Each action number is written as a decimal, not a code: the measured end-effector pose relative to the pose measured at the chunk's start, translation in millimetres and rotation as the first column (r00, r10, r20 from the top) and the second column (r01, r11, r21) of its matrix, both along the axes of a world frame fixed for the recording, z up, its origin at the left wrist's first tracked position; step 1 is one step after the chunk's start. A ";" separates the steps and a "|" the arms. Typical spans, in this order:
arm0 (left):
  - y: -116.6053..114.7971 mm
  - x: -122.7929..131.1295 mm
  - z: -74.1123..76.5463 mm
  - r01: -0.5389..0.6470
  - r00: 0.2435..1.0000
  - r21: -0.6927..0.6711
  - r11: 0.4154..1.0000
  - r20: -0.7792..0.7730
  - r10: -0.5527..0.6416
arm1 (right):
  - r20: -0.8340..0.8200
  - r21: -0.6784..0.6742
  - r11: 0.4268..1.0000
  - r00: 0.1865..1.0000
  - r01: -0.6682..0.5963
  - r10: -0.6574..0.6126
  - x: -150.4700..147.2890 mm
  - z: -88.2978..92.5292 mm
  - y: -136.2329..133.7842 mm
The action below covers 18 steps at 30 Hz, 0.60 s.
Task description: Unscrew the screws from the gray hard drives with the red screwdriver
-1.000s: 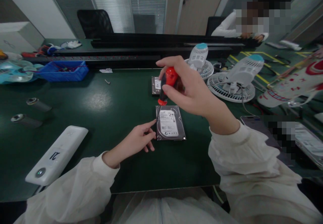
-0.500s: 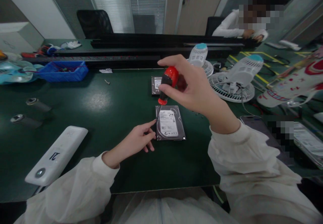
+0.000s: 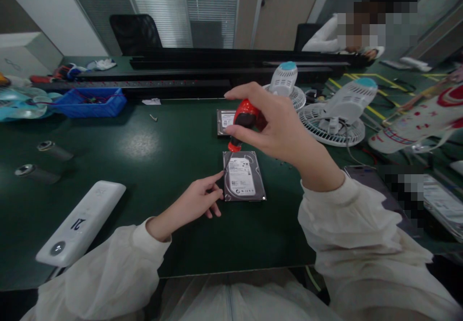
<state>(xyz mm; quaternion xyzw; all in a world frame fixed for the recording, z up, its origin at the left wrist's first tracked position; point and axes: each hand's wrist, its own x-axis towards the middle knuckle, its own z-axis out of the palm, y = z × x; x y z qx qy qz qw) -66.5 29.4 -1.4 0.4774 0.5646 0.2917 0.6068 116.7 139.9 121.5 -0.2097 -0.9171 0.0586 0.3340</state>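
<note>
A hard drive (image 3: pixel 241 177) with a white label lies flat on the dark green table (image 3: pixel 162 157). My right hand (image 3: pixel 273 118) grips the red and black handle of a screwdriver (image 3: pixel 245 116) above the drive. Its thin shaft slants down to the drive's left edge. My left hand (image 3: pixel 197 198) rests at that same edge, index finger stretched out beside the screwdriver's tip and the other fingers apart. It holds nothing. Behind the screwdriver, a second hard drive (image 3: pixel 222 124) is partly hidden by my right hand. Tiny screws (image 3: pixel 284 163) lie right of the near drive.
White fans (image 3: pixel 331 118) stand at the back right, near a patterned white bag (image 3: pixel 415 123). A phone (image 3: pixel 372 186) lies at right. To the left are a white power bank (image 3: pixel 81 222), metal cylinders (image 3: pixel 38 172) and a blue bin (image 3: pixel 90 103). Another person (image 3: pixel 321 36) sits across the table.
The screwdriver handle has turned in my right hand, whose fingers have shifted slightly. My left hand and the near hard drive stay in place.
</note>
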 end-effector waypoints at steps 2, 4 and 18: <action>0.5 0.2 -0.1 0.000 1.000 0.003 1.000 0.001 0.000 | 0.006 -0.016 1.000 1.000 -0.022 0.022 0.3 0.2 -0.5; 0.7 0.0 -0.6 0.004 1.000 0.006 1.000 0.002 -0.004 | 0.005 -0.066 0.995 0.997 -0.075 0.076 1.5 0.2 -0.6; 0.5 -1.7 -1.9 0.004 1.000 0.007 1.000 0.004 -0.004 | 0.017 -0.048 0.997 0.998 -0.054 0.055 3.7 0.7 0.4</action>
